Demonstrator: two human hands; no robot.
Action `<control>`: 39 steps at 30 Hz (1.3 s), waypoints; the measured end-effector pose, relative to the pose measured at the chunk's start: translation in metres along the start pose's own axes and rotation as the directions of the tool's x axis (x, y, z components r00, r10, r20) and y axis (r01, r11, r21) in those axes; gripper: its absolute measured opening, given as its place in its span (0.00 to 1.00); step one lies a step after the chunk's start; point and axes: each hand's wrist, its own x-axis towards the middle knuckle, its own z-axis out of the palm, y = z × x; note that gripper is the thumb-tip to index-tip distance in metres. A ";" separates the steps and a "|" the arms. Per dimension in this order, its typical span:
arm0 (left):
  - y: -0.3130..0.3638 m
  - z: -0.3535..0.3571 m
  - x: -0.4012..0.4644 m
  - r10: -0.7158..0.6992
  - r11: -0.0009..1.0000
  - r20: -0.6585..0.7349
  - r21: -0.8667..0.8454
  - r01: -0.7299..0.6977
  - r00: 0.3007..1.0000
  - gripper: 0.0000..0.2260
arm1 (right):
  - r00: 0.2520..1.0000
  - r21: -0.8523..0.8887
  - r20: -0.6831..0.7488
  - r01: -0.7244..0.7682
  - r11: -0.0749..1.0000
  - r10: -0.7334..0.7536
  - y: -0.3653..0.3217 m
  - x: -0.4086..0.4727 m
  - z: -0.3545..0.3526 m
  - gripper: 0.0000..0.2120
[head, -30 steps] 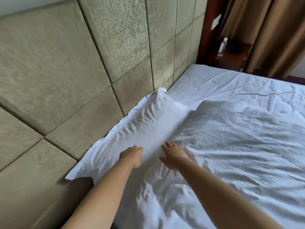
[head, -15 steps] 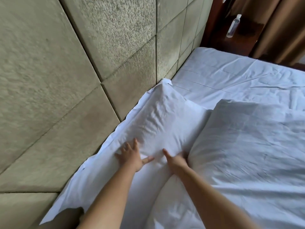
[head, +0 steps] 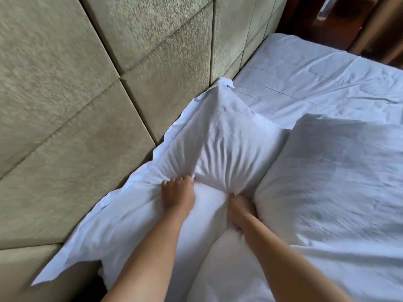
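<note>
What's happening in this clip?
A person is arranging a bed. Both hands are on the white pillow that lies along the padded headboard. The left hand bunches the cover near its middle, and the right hand digs into it beside the duvet. Creases fan out from both hands. The duvet's top edge stops short of the bare sheet beyond.

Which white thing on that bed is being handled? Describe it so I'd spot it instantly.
Start at the padded beige headboard. Along its base lies a plump white pillow with a flat border. Unlike the smoother duvet beside it, its cloth fans into tight creases where the left hand and right hand bunch it.
</note>
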 end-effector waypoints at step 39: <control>0.162 -0.389 -0.280 -0.109 0.900 -0.710 -0.368 -0.235 0.696 0.17 | 0.292 0.036 -0.868 0.844 0.535 -0.403 0.126 -0.381 -0.340 0.18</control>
